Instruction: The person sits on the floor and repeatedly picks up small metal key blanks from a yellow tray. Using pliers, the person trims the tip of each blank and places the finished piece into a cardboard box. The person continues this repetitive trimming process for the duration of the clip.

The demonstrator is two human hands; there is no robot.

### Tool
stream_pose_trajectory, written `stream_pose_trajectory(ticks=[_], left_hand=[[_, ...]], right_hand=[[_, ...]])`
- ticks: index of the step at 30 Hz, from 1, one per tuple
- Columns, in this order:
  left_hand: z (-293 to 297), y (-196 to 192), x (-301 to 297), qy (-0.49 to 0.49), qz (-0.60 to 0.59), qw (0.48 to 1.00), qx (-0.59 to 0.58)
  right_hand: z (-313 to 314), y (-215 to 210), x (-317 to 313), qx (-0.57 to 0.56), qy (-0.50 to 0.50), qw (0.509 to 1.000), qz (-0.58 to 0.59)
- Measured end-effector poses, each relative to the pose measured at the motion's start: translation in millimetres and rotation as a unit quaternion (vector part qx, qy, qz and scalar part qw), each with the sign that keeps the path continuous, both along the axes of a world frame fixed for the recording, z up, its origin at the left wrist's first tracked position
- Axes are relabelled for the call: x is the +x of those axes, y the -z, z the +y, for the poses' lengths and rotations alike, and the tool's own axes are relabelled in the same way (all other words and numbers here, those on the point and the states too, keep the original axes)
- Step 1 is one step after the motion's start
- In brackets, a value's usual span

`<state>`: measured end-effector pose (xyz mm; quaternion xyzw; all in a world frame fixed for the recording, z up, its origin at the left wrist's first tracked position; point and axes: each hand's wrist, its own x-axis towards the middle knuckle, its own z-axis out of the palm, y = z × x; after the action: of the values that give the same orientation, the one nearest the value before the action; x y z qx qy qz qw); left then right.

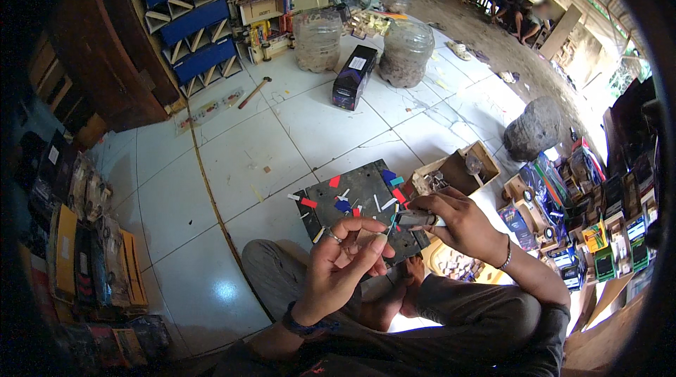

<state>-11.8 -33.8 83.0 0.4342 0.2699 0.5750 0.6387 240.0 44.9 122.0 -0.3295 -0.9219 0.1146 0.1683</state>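
My left hand (352, 257), with a ring and a dark wristband, is closed in a pinch on a thin pale green strip (390, 225). Close beside it, my right hand (458, 222) grips a short tool with a flat dark grey end (414, 218), whose exact kind I cannot make out. The tool's end points at the strip, and whether they touch is unclear. Under both hands lies a dark square board (320, 221), scattered with small cut pieces: a red piece (334, 181), a blue piece (343, 205), and several white slivers.
Right of the board stands an open wooden box (486, 152) with metal bits. Farther off are a dark carton (354, 78), cut plastic jugs (407, 53) and a hammer (255, 92) on the tiles. Wooden toy vehicles (542, 211) crowd the right, and more (91, 194) the left.
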Motion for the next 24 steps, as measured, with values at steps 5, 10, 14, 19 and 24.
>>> stream_pose_trajectory(ticks=[5,10,14,19,24], left_hand=[[1.6,-0.1,-1.7,0.032,-0.002,0.999,-0.031],[1.3,1.6,0.2,0.049,-0.019,0.998,-0.044],[1.6,1.8,0.0,0.055,-0.031,0.996,-0.06],[1.4,1.2,-0.6,0.071,-0.045,0.993,-0.086],[2.3,1.6,-0.3,0.092,-0.06,0.989,-0.102]], right_hand=[[0.2,-1.0,-0.8,-0.009,-0.014,1.0,0.0],[-1.0,-1.9,1.3,-0.041,-0.005,0.999,-0.025],[1.6,2.9,-0.5,0.019,-0.015,1.0,0.006],[0.9,2.6,1.4,0.011,-0.018,1.0,-0.007],[1.2,1.6,3.7,-0.017,-0.016,1.0,-0.014]])
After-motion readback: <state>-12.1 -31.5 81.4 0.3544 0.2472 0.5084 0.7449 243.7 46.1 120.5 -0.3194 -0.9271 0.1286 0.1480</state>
